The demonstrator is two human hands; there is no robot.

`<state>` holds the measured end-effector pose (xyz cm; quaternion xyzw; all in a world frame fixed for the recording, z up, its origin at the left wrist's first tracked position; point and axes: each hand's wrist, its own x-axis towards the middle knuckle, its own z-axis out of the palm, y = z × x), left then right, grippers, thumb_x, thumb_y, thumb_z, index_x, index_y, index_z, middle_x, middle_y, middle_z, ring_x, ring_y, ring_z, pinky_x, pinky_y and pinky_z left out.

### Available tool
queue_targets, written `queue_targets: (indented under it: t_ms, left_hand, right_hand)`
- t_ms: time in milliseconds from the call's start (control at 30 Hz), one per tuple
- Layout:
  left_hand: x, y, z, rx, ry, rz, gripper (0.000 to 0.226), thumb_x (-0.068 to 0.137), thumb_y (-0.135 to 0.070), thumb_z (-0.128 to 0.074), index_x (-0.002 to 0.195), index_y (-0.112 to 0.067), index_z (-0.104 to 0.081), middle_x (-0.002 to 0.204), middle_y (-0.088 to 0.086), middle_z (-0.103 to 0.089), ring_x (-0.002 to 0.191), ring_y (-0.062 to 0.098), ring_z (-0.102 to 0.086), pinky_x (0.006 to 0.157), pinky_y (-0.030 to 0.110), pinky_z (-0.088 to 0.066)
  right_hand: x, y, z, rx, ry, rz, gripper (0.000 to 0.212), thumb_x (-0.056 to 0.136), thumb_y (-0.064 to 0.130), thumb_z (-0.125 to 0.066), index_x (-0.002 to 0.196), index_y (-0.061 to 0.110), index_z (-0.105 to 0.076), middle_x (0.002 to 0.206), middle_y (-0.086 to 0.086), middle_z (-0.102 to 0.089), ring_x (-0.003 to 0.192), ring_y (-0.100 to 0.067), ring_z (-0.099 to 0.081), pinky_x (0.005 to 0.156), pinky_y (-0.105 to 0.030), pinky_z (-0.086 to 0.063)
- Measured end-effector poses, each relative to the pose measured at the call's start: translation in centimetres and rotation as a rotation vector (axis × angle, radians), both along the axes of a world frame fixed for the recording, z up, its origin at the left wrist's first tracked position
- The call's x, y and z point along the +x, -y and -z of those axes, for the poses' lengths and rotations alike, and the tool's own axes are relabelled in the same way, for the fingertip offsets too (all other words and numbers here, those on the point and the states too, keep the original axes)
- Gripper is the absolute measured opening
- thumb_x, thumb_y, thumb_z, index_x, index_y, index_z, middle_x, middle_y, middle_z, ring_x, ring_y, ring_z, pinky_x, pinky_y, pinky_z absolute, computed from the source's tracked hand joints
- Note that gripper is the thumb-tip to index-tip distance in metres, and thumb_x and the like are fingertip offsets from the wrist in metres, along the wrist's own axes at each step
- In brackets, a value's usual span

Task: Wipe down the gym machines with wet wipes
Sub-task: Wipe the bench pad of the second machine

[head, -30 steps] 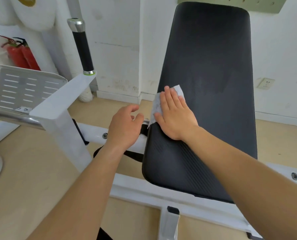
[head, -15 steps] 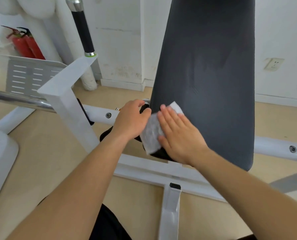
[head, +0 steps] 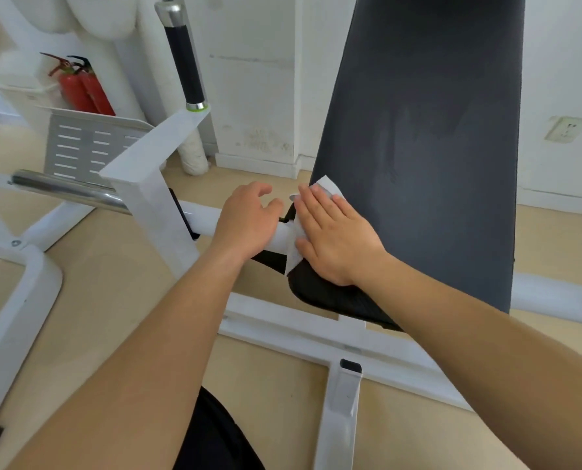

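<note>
The floor (head: 96, 300) around me was pale tan and smooth, and it met a scuffed white wall (head: 255, 79) with a white skirting board. The black pad (head: 418, 130) rose steeply against that wall, dull and streaked, its top cut off by the upper edge of the view. The white frame (head: 299, 330) ran across the floor beneath the pad, with one leg coming toward me. To my left a white post (head: 147, 184) slanted up, carrying a black grip (head: 184, 62) with a metal cap. A chrome bar (head: 69, 191) crossed in front of a slotted grey plate (head: 79, 144). Two red extinguishers (head: 86, 89) stood by the wall behind the plate, their lower parts hidden by it. A socket (head: 566, 128) sat low on the wall, right of the pad.

My right hand (head: 333, 235) lay flat on the pad's lower left edge, fingers straight and close together, pressing the wipe (head: 326, 186) against it. One white corner showed past my fingertips and a flap hung off the pad's edge below my thumb; the rest was hidden under my palm. My left hand (head: 245, 222) rested just beside it on the white tube (head: 201, 218), fingers loosely bent and holding nothing. My right forearm covered the pad's near corner, and the dark shape at the bottom, between my arms, was too cropped to make out
</note>
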<state>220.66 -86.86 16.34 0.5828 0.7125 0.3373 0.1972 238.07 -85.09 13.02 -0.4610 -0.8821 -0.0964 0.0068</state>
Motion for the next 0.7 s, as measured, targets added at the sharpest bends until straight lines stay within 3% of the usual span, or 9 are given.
queue_targets:
  t_ms: [167, 267, 433, 600, 700]
  left_hand:
    - [0.2, -0.7, -0.1, -0.005, -0.001, -0.003, 0.044, 0.101, -0.033, -0.050, 0.143, -0.021, -0.050, 0.147, -0.002, -0.050, 0.131, 0.018, -0.050, 0.105, 0.033, -0.038]
    - [0.9, -0.3, -0.1, -0.005, -0.039, 0.028, 0.042, 0.101, -0.034, -0.049, 0.142, -0.023, -0.050, 0.147, -0.002, -0.050, 0.129, 0.019, -0.052, 0.108, 0.039, -0.041]
    - [4.5, 2.4, 1.1, 0.067, -0.134, 0.164, 0.037, 0.101, -0.028, -0.051, 0.136, -0.021, -0.055, 0.140, -0.002, -0.051, 0.125, 0.017, -0.053, 0.103, 0.033, -0.042]
    - [8.4, 5.4, 4.0, 0.271, -0.447, 0.274, 0.038, 0.098, -0.020, -0.054, 0.135, -0.012, -0.058, 0.149, 0.006, -0.048, 0.141, 0.026, -0.039, 0.115, 0.041, -0.037]
    - [10.1, 6.9, 5.7, 0.397, -0.530, 0.450, 0.043, 0.101, -0.020, -0.040, 0.137, -0.006, -0.056, 0.150, 0.011, -0.049, 0.141, 0.027, -0.042, 0.115, 0.040, -0.039]
  right_hand:
    - [-2.2, -3.5, -1.5, -0.007, -0.004, 0.101, 0.070, 0.104, 0.049, -0.011, 0.157, 0.010, 0.012, 0.165, -0.009, 0.021, 0.153, -0.023, 0.018, 0.126, -0.044, 0.002]
    - [-0.7, 0.2, 0.1, -0.013, -0.026, 0.041, 0.068, 0.104, 0.048, -0.006, 0.157, 0.009, 0.011, 0.165, -0.010, 0.019, 0.153, -0.024, 0.018, 0.126, -0.044, 0.002]
    - [3.9, 7.1, 3.8, -0.020, -0.092, 0.051, 0.068, 0.105, 0.048, -0.008, 0.158, 0.008, 0.005, 0.166, -0.010, 0.015, 0.153, -0.024, 0.016, 0.126, -0.043, -0.001]
    - [8.2, 11.1, 6.2, 0.059, -0.157, 0.194, 0.067, 0.104, 0.043, -0.022, 0.159, 0.005, -0.013, 0.167, -0.013, -0.004, 0.155, -0.024, 0.000, 0.125, -0.045, -0.013]
    - [9.8, 11.2, 6.2, 0.087, -0.184, 0.238, 0.067, 0.104, 0.044, -0.019, 0.158, 0.004, -0.015, 0.167, -0.014, -0.006, 0.155, -0.026, -0.004, 0.125, -0.045, -0.014]
